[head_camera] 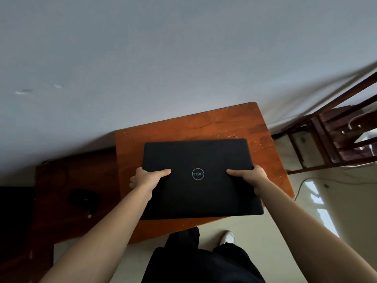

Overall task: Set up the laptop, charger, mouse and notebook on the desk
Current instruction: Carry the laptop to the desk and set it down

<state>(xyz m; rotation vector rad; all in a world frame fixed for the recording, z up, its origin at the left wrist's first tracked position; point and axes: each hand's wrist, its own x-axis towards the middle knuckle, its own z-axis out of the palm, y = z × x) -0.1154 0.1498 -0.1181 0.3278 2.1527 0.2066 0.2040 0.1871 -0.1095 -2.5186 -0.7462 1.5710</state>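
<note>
A closed black laptop [200,156] with a round logo on its lid is over the small orange-brown wooden desk [204,123], its near edge sticking out past the desk's front. My left hand [146,178] grips the laptop's left edge, thumb flat on the lid. My right hand [251,176] grips the right edge the same way. A black charger brick [83,198] with a short cable lies on a darker, lower wooden surface [77,217] to the left. No mouse or notebook is in view.
A grey wall runs right behind the desk. A dark wooden chair [334,139] stands at the right, with a thin cable [302,184] on the pale tiled floor beneath it. My dark trousers and a white shoe [226,237] are below the desk's front edge.
</note>
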